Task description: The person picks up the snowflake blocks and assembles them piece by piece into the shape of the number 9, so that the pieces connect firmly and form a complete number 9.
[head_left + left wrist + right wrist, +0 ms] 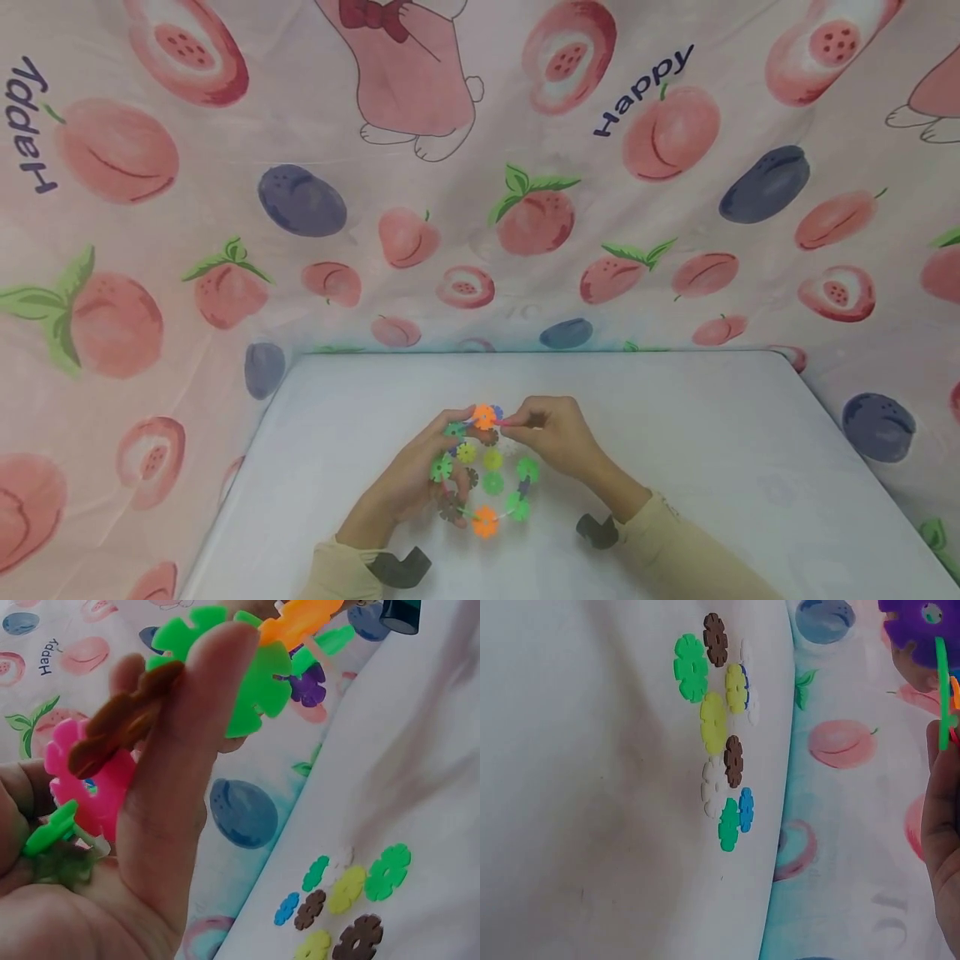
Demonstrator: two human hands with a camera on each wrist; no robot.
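- Loop: we see notched flower-shaped discs joined into a loop [528, 468], held up before the person above the white table [697, 450]. Its face is turned toward the head camera; being nearly round, it offers us no clear long axis. One orange disc [486, 417] marks its far end, another its near end.
- Left hand [408, 477]: grips the loop's left side between thumb and fingers.
- Right hand [562, 429]: pinches a red-pink piece [507, 422] beside the far orange disc. The hands are near each other but apart; we cannot tell whether the loop is fully joined there.
- Writing: on the fruit-printed cloth [480, 25] we read "Happy" twice in the head view, once slanting upward at right and once running up the left edge.
- Count, loop: two orange discs and three bright green ones show in the head view; edge-on and covered pieces prevent a total.
- Count, table: in the right wrist view we find two green discs [691, 667], two brown discs [734, 761] and two yellow discs [713, 722], one light blue disc [745, 810] and at least two white discs [711, 789], lying flat in a cluster.
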